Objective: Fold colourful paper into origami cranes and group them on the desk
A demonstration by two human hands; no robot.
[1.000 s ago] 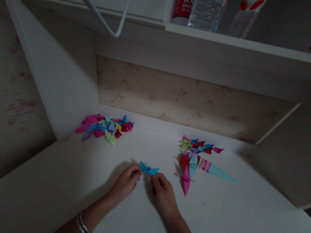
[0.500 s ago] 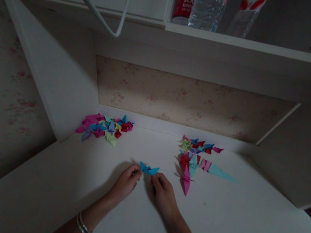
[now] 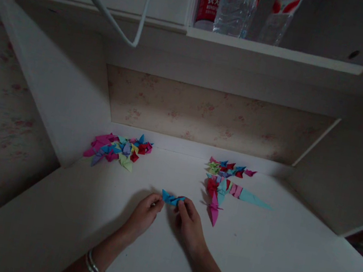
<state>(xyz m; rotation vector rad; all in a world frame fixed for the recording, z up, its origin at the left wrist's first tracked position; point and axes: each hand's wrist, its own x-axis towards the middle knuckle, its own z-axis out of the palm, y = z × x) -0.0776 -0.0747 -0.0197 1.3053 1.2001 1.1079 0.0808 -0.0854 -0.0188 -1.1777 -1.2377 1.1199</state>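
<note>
A small blue folded-paper piece, boat-like in outline with pointed ends, is held just above the white desk. My left hand pinches its left end between thumb and fingers. At the other end, my right hand grips it, the thumb in front and the fingers partly behind the paper. To the right of my right hand lies a pink origami crane, next to a red folded piece and a light blue one.
A heap of colourful folded papers lies at the back left of the desk. More folded pieces and a long pale-blue paper point lie back right. Overhead, a shelf holds plastic bottles; a white cable hangs down.
The right end of the blue paper is now more covered by my right thumb and fingers, and the piece is tilted a little. The whole view has shifted slightly.
</note>
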